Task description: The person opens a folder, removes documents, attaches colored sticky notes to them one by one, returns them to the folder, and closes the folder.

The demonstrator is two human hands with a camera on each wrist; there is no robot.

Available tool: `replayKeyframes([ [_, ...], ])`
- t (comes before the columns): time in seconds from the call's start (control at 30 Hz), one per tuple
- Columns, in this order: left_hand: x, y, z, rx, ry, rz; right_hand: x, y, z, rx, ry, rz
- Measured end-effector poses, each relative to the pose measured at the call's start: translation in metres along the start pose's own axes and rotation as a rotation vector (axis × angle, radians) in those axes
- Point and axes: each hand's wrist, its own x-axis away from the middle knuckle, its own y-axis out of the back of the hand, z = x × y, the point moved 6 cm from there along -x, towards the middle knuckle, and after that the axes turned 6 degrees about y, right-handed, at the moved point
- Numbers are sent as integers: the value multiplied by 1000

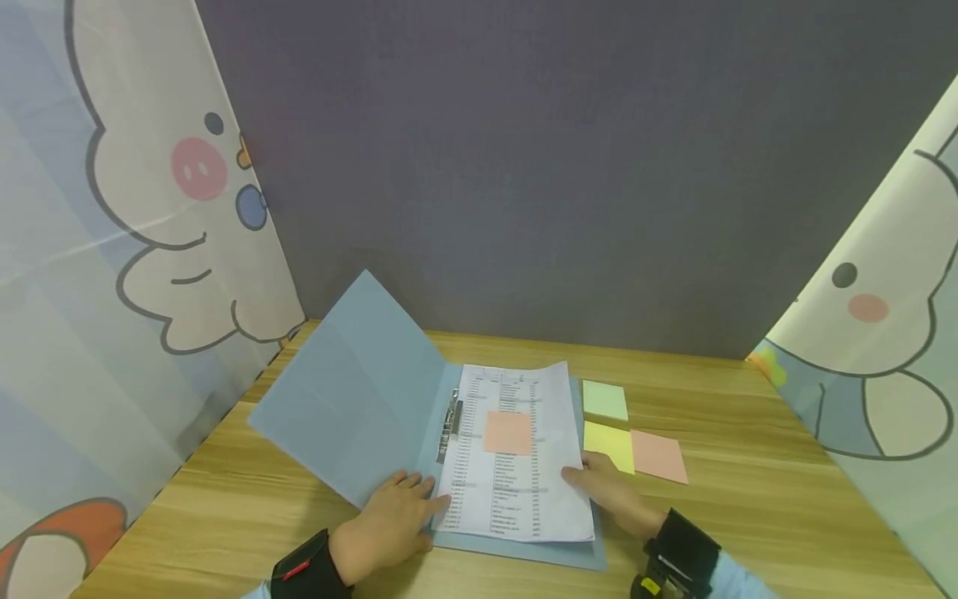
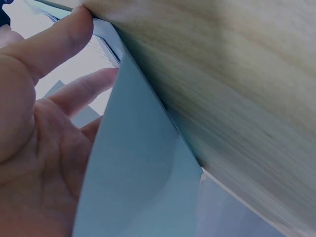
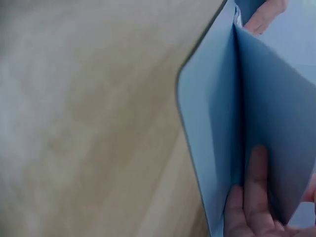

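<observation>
A light blue clip folder [image 1: 352, 391] lies open, its front cover raised to the left. Printed sheets [image 1: 516, 499] lie over its back cover, with a pink sticky note [image 1: 507, 433] on the top page. My right hand [image 1: 609, 491] pinches the right edge of the sheets, thumb on top. In the right wrist view its fingers [image 3: 256, 197] reach between the sheets and the back cover. Beside the spine, my left hand [image 1: 392, 516] rests with fingers extended, thumb at the sheets' left edge. The metal clip [image 1: 450, 426] shows at the spine.
Right of the folder lie green [image 1: 604, 400], yellow [image 1: 609, 445] and pink [image 1: 659, 456] sticky note pads on the wooden table [image 1: 778, 516]. A dark grey panel [image 1: 509, 166] stands behind, with cartoon-printed curtains [image 1: 45, 291] at both sides.
</observation>
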Motion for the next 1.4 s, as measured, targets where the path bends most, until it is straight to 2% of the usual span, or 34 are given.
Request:
replayKeyframes([
  [0.1,0,0,-1,-9,-7,-7,-2,3,1,26,-12,-48],
  [0.2,-1,0,-2,-14,-14,-17,-7,9,6,125,-2,-99],
  [0.27,-1,0,-2,-16,-13,-23,-12,12,13,289,54,-131],
  [0.33,0,1,-2,-15,-8,-26,-17,11,23,482,142,-124],
  [0.43,1,1,-1,-9,1,-26,-27,0,37,721,295,-56],
  [0.47,1,1,0,-5,5,-26,-31,-6,40,762,330,-11],
  [0.57,2,1,0,-3,6,-32,-43,-22,44,802,384,109],
  [0.73,1,1,-3,-15,6,-51,-65,-36,39,828,336,225],
  [0.87,1,0,-4,-26,11,-54,-76,-41,36,817,302,285],
  [1.07,0,-1,-5,-29,14,-46,-77,-42,31,812,276,316],
  [1.4,0,-1,-4,-40,24,-48,-74,-47,32,801,264,317],
])
